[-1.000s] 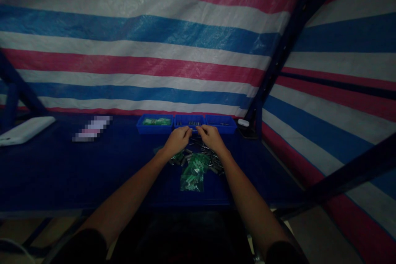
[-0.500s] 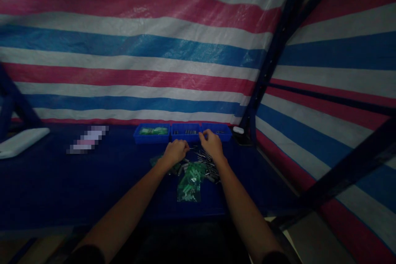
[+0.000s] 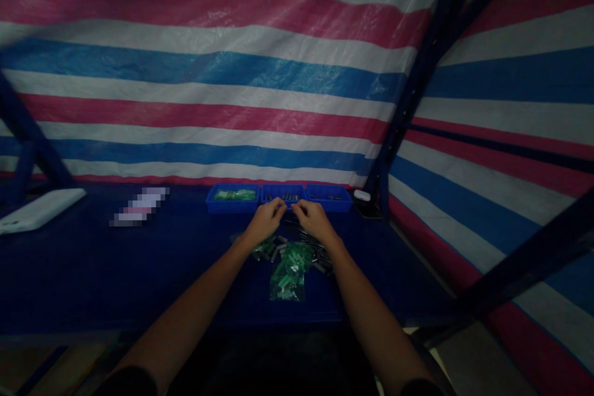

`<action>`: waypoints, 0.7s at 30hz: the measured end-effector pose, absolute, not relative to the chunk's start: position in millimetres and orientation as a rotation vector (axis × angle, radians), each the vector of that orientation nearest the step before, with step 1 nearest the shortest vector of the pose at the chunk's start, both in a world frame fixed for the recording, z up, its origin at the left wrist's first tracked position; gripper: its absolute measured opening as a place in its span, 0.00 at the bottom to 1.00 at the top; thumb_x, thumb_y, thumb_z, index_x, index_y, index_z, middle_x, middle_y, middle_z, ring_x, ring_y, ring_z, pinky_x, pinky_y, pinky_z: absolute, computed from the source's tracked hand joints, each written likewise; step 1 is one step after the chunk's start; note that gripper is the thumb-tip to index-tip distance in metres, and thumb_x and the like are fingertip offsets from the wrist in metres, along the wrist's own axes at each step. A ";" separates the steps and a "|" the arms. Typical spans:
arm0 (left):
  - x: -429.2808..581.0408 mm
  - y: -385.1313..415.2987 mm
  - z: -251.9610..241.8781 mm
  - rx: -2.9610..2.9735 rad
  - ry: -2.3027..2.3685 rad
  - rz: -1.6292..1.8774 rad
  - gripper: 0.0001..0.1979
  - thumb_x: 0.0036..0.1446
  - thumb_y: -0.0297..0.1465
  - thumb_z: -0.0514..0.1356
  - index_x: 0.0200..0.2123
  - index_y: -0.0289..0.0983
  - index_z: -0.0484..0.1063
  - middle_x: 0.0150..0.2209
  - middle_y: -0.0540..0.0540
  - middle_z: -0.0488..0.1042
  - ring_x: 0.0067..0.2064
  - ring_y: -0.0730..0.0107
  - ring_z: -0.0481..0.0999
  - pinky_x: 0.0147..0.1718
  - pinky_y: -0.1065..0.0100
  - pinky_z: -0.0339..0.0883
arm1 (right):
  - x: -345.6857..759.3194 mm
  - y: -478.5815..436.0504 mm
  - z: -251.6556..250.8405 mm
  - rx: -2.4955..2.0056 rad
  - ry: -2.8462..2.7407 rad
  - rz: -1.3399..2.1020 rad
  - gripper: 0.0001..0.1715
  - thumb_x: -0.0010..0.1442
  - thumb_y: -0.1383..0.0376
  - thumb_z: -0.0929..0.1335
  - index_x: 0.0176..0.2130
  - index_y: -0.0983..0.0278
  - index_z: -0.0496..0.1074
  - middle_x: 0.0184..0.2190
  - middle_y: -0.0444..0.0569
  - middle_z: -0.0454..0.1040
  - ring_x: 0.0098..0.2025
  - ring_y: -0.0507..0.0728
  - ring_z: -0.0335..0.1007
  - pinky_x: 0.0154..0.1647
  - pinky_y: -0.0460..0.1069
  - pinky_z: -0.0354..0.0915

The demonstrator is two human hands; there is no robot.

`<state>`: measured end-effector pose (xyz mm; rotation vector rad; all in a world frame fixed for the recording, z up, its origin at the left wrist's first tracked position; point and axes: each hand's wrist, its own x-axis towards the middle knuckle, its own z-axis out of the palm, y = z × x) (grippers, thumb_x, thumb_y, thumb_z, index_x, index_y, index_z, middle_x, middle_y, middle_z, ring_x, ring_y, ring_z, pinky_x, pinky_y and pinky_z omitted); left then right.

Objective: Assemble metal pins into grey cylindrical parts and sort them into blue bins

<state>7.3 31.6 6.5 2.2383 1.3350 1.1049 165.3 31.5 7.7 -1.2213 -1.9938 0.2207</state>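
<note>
Whatever lies between the fingertips of the left hand (image 3: 266,221) and right hand (image 3: 315,220) is too small and dark to make out. The hands cover part of the front of the middle blue bin (image 3: 283,187), and the right hand and forearm hide some of the metal pieces (image 3: 321,255). The few bits inside the right blue bin (image 3: 329,205) are too tiny to identify. Blur softens the green contents of the clear bag (image 3: 288,273). Pixelation masks an item (image 3: 140,205) on the table. The left edge clips a white object (image 3: 44,209); the bottom edge cuts both dark sleeves (image 3: 130,382).
</note>
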 end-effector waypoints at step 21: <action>18.1 41.4 -1.0 2.544 1.624 0.436 0.05 0.54 0.28 0.53 0.32 0.39 0.69 0.36 0.45 0.72 0.41 0.63 0.71 0.38 0.64 0.63 | 203.4 42.8 4.8 -1.625 -1.810 -0.034 0.13 0.57 0.59 0.62 0.37 0.65 0.70 0.32 0.51 0.72 0.36 0.56 0.66 0.36 0.47 0.58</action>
